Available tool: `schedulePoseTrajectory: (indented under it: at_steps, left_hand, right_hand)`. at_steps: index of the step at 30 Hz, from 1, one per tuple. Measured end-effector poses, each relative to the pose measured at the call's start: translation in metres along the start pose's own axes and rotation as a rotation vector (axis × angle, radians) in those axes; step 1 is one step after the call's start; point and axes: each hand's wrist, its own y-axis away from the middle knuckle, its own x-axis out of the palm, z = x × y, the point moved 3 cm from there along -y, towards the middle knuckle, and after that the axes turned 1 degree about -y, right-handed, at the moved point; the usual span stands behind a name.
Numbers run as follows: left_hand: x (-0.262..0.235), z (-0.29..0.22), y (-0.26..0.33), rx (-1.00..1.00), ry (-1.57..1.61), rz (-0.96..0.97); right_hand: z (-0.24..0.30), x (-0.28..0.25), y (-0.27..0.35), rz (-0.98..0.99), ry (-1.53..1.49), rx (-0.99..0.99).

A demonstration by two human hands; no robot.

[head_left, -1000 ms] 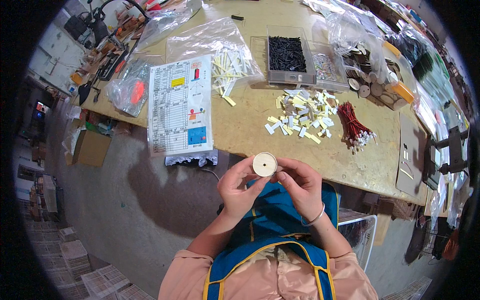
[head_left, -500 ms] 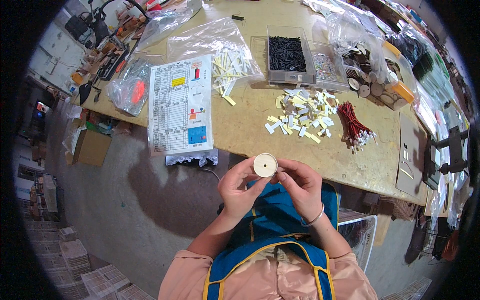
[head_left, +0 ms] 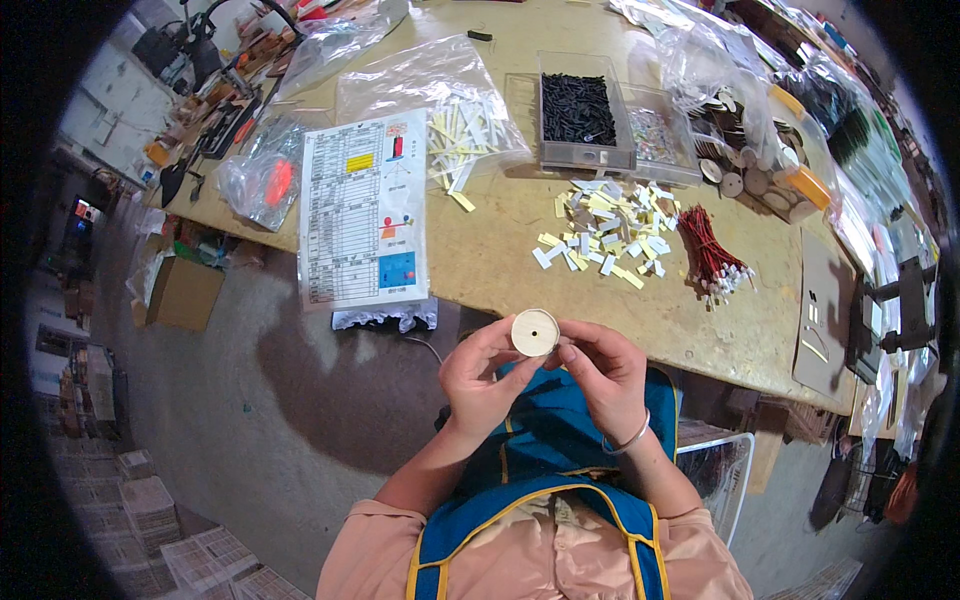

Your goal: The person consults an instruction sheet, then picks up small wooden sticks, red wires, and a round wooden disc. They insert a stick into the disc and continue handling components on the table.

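A pale round wooden disc [head_left: 534, 332] with a small dark hole in its centre faces up between my hands, just off the table's front edge. My left hand [head_left: 484, 372] grips its left side with thumb and fingers. On the other side, my right hand [head_left: 606, 370] pinches the disc's lower right rim. The disc's underside and some fingertips are hidden. Beyond the hands lies a loose pile of white and yellow strips [head_left: 608, 232]. To its right rests a tied bundle of red wires [head_left: 706, 250] with white connectors.
A printed sheet [head_left: 362, 210] overhangs the table edge at left. Farther back stand a clear box of black pieces [head_left: 580, 108] and a plastic bag with long strips [head_left: 462, 135]. A tub of round discs [head_left: 765, 170] and a grey board [head_left: 826, 310] occupy the right side.
Both hands and the disc have shifted very slightly to the right in the picture, along with the table's contents. The grip on the disc looks the same.
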Motion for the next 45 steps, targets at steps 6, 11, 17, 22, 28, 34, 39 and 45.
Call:
schedulePoseTrajectory:
  at_steps: [6,11,17,22,28,34,39,45]
  left_hand:
    - [-0.001,0.001,0.001,0.009,-0.022,0.001]
    - [-0.002,0.004,0.003,0.011,-0.014,-0.001]
    - [-0.003,0.007,0.004,0.009,-0.005,-0.007]
    - [-0.003,0.007,0.004,0.012,0.0,-0.009]
    - [-0.003,0.007,0.005,0.031,-0.027,-0.007]
    - [-0.004,0.01,0.007,-0.01,0.018,0.0]
    - [-0.003,0.007,0.006,-0.02,0.006,0.021]
    - [0.001,-0.001,0.004,-0.06,0.104,0.027]
  right_hand:
    - [0.0,0.001,0.0,-0.014,0.009,0.017]
    - [0.0,0.001,0.001,-0.022,0.024,0.033]
    - [0.0,0.002,0.0,-0.025,0.018,0.02]
    - [0.0,0.002,-0.001,-0.029,-0.015,0.028]
    - [0.0,0.002,-0.001,-0.02,-0.024,0.04]
    - [-0.002,0.003,-0.001,-0.041,-0.059,0.043]
    - [-0.002,0.004,-0.002,-0.075,-0.043,0.051]
    - [-0.003,0.006,-0.004,-0.078,-0.089,0.056]
